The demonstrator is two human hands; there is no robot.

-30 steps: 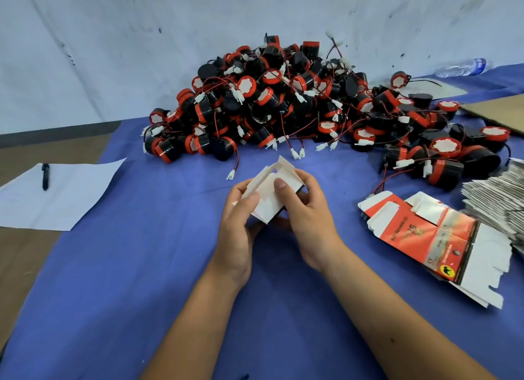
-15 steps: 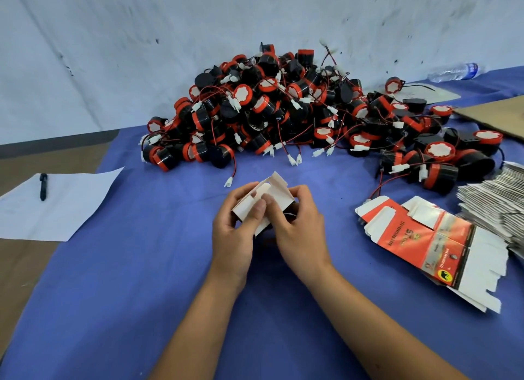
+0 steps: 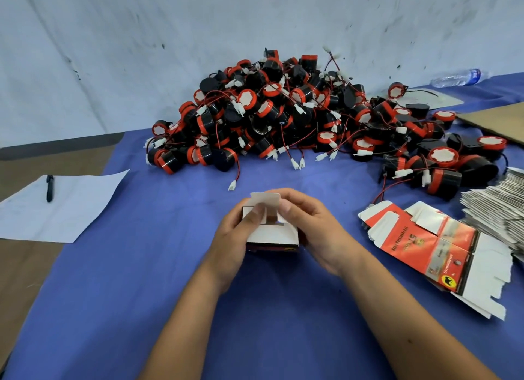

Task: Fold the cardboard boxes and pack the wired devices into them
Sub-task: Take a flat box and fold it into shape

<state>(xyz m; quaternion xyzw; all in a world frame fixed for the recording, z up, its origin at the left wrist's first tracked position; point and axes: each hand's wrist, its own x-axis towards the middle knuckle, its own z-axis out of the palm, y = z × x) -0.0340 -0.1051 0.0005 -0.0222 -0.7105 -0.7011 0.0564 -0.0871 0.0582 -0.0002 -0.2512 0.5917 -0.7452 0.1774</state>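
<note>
The small white-and-red cardboard box (image 3: 271,232) has turned from a half-flat blank into a squared shell above the blue table (image 3: 141,266) — left hand (image 3: 235,235) and right hand (image 3: 314,232) grip it, fingers tucking flaps; black-and-red wired devices (image 3: 283,119) lie unpacked behind.

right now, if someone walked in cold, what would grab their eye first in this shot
The big heap of black-and-red wired devices against the far wall, white plugs trailing onto the blue cloth. Next, the two hands at centre, left hand and right hand, holding a half-folded box just above the cloth. Then the flat orange cartons to the right.
</note>
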